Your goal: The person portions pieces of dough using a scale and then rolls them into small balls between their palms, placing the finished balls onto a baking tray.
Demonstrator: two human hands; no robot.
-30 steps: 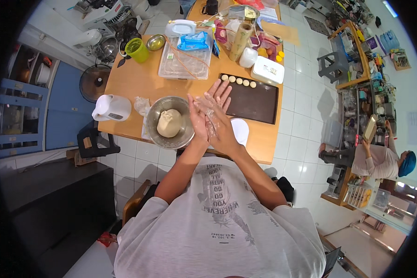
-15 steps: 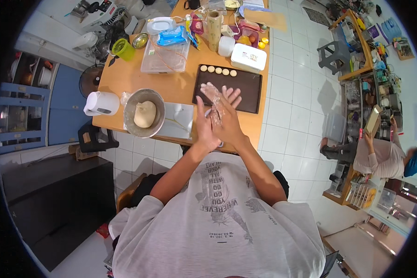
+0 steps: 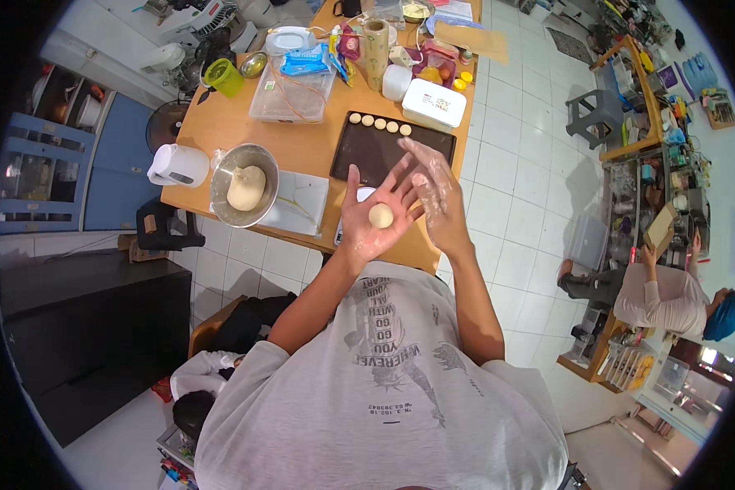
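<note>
A small round dough ball (image 3: 380, 216) rests on the upturned palm of my left hand (image 3: 361, 237), whose fingers are spread around it. Just to the right, my right hand (image 3: 443, 204) is raised with fingers apart, dusted with flour and holding nothing. Beyond both hands lies a dark baking tray (image 3: 363, 153) with a row of several dough balls (image 3: 380, 124) along its far edge. To the left, a metal bowl (image 3: 220, 192) contains a large lump of dough (image 3: 246, 189). Beneath my left hand a pale device (image 3: 340, 233) is mostly hidden.
A white jug (image 3: 177, 165) stands left of the bowl. Past the tray are a white tub (image 3: 434, 104), a clear plastic box (image 3: 290, 104), a roll of wrap (image 3: 376, 55) and a green cup (image 3: 223, 77). At the right, another person (image 3: 657, 298) holds a flat board.
My hands, pressed together before, have separated; the right moved right, uncovering the dough ball on my left palm. Another person's dark-haired head has come into view at lower left.
</note>
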